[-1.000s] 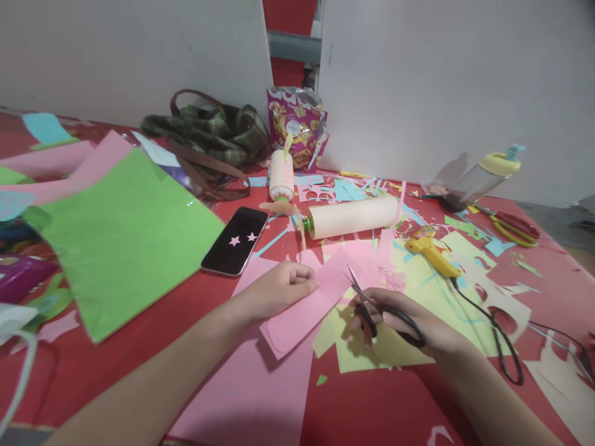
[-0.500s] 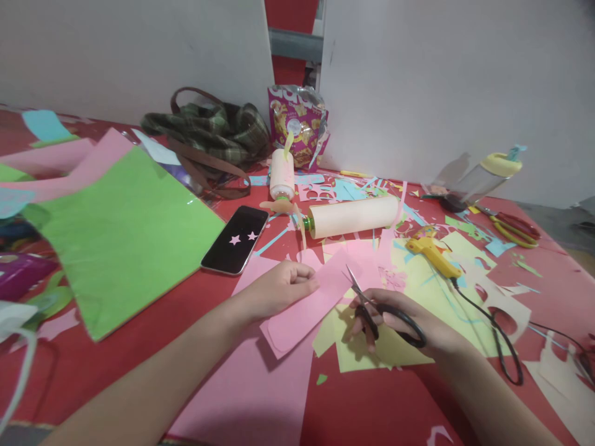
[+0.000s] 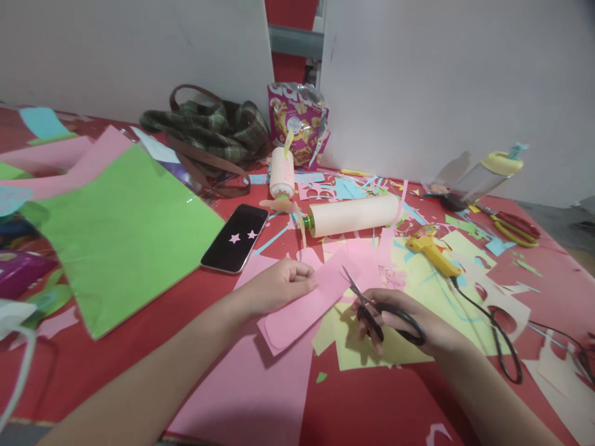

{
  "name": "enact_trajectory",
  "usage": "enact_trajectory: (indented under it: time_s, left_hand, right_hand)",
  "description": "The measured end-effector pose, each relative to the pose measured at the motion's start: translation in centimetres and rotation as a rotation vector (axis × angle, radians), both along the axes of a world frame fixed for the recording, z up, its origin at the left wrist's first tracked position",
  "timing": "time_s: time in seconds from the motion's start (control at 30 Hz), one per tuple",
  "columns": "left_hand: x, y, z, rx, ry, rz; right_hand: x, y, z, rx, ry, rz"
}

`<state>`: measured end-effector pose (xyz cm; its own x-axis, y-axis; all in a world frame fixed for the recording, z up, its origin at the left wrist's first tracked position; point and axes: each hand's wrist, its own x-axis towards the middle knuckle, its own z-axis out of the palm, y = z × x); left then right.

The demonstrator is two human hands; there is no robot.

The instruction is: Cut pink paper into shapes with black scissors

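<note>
My left hand [image 3: 283,286] pinches a folded strip of pink paper [image 3: 302,310] by its upper left edge, thumb on top. The strip's near end has a rounded corner. In my right hand [image 3: 404,316] is a pair of black-handled scissors [image 3: 360,291], my fingers through the loops. Their blades look nearly closed and point up-left over the strip's right edge; whether they touch it I cannot tell. Below lies a large pink sheet [image 3: 251,384], with yellow paper [image 3: 372,347] under the scissors.
A phone [image 3: 235,238] with pink stars on it lies beyond my left hand. Wrapped cylinders [image 3: 356,215] lie farther back. A yellow glue gun [image 3: 434,251] with a cord rests at right, near red-and-yellow pliers [image 3: 514,228]. Green sheets [image 3: 125,229] cover the left side.
The scissors' blades have drawn closer together, and the lower handle has shifted slightly. My left hand keeps its grip on the pink strip, almost unmoved.
</note>
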<state>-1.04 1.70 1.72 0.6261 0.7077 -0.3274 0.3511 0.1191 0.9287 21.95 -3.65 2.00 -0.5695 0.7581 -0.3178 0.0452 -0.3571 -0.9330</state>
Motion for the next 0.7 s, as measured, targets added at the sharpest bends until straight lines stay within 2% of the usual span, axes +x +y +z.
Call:
enact_trajectory:
  time_s: [0.7]
  left_hand:
    - [-0.39, 0.44, -0.5, -0.007, -0.011, 0.001]
  right_hand:
    - [0.2, 0.09, -0.43, -0.017, -0.048, 0.022]
